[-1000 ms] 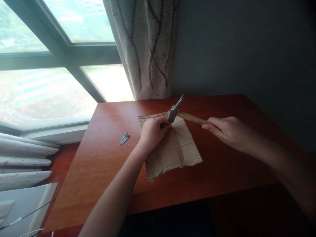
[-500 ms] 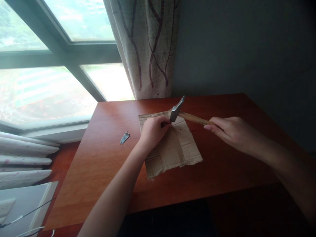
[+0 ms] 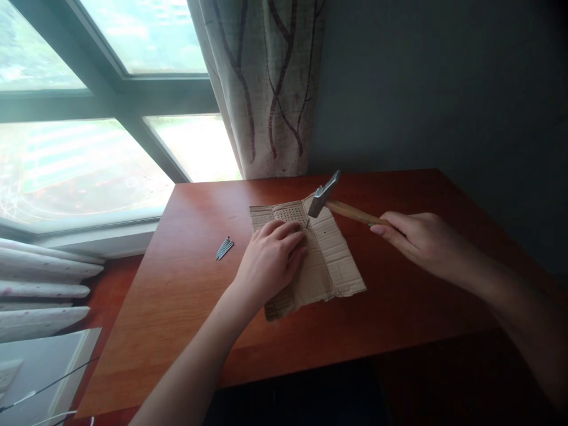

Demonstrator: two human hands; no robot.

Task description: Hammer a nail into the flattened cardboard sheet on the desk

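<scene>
My right hand grips the wooden handle of a hammer. Its metal head hangs just over the upper part of a piece of brown cardboard. A thin dark nail appears to stand in the cardboard right under the hammer head; the two look close, and I cannot tell whether they touch. Rows of small holes mark the cardboard beside it. My left hand rests on the cardboard with its fingers stretched out, just nearer to me than the nail, and covers part of the sheet.
Several loose nails lie in a bunch on the reddish wooden table, left of the cardboard. Behind the table hang a patterned curtain and a dark wall. A window is at the left.
My left hand has let go of the nail and drawn back toward me, its fingers now laid out on the cardboard. The holes have come into view. The hammer has shifted slightly right.
</scene>
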